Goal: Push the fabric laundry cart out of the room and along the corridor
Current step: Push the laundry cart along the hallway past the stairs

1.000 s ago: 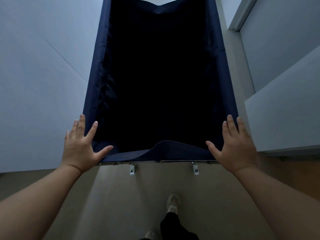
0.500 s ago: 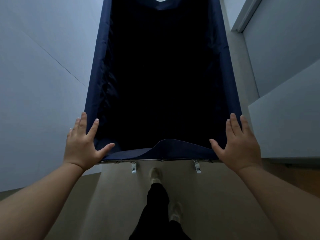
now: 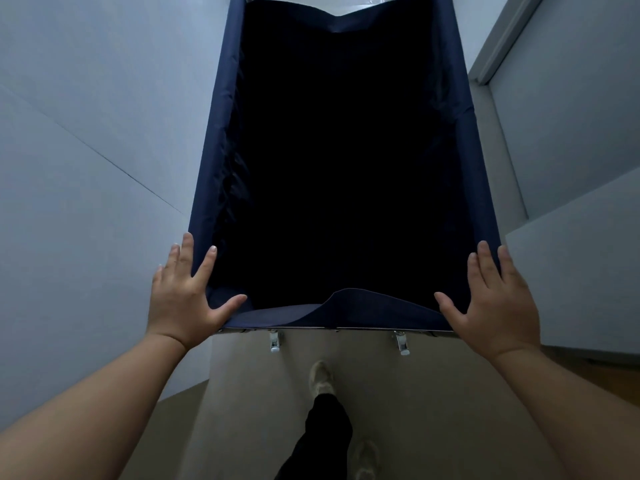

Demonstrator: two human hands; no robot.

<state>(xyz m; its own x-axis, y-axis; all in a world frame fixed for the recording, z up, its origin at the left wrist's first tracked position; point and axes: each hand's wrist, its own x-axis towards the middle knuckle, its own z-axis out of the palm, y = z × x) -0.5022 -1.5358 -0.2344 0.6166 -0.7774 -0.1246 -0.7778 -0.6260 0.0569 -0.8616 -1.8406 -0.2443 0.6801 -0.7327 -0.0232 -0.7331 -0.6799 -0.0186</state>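
Note:
The navy fabric laundry cart (image 3: 214, 161) fills the middle of the head view, its inside dark and deep. My left hand (image 3: 187, 292) lies flat on the near left corner of its rim, fingers spread, thumb over the near edge. On the near right corner rests my right hand (image 3: 491, 299), also flat with fingers apart. Neither hand curls around the frame. Two metal clips (image 3: 275, 342) hang under the near rim.
A pale wall (image 3: 86, 168) runs close along the cart's left side. On the right stand a white panel (image 3: 581, 285) and a door frame (image 3: 502, 39). My foot (image 3: 322, 379) and dark trouser leg step on the beige floor (image 3: 433, 410) behind the cart.
The cart and both hands have moved forward along the passage. My legs have taken a step. The left wall's lower edge has slid back and the right panel is nearer.

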